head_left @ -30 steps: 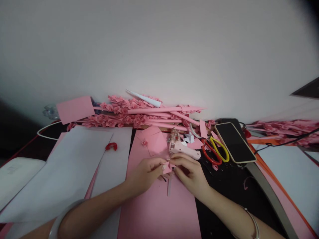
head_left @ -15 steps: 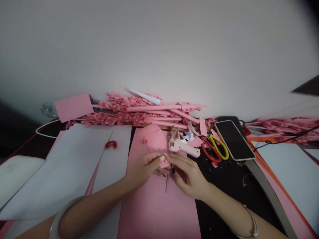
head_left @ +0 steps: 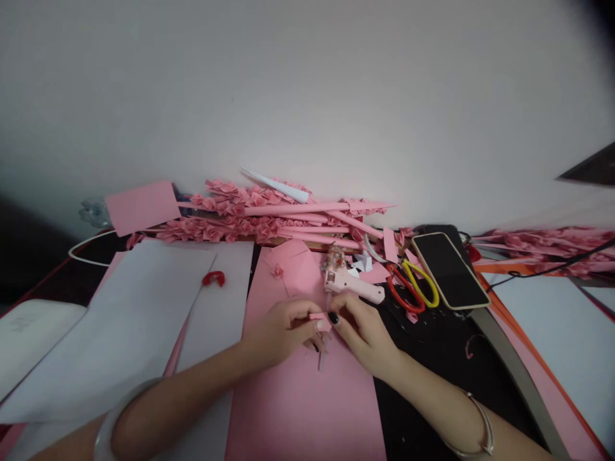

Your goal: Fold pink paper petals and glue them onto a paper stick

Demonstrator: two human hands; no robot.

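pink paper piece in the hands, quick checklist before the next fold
1. Small pink paper piece pinched by both hands: ok.
2. Left hand and right hand meet over the pink sheet: ok.
3. Glue gun lies just beyond the right hand, apart from it: ok.
4. Scissors lie clear of the hands: ok.
5. Crease lined up: cannot tell, fingers hide it.
6. Glue gun hot or not: cannot tell.

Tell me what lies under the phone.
The phone rests on the dark table, its left edge beside the yellow-handled scissors. A black object peeks out behind it; anything directly beneath is covered.
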